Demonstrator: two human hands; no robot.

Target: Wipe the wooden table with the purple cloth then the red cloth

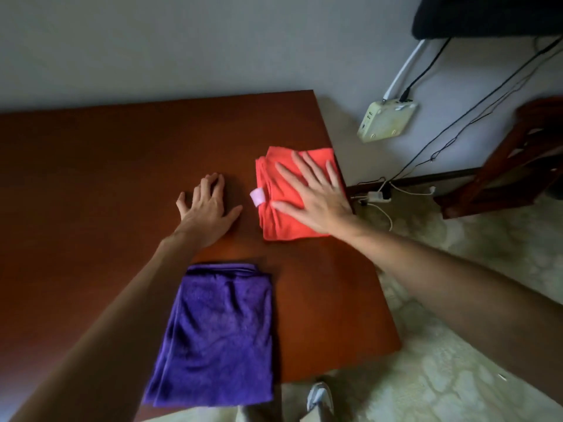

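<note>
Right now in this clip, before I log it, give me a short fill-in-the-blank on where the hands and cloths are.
1. The right hand lies flat with spread fingers on the ____ cloth.
2. The left hand rests on the bare wooden ____.
3. The purple cloth lies folded, touched by ____ hand.
4. The pale label sticks out from the cloth's ____ edge in the picture.

Missing words: red; table; neither; left

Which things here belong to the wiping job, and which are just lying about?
Job: wooden table, purple cloth, red cloth under the flat right hand, left hand on the wood.
Lying about: wall power strip, cables, dark chair.
</note>
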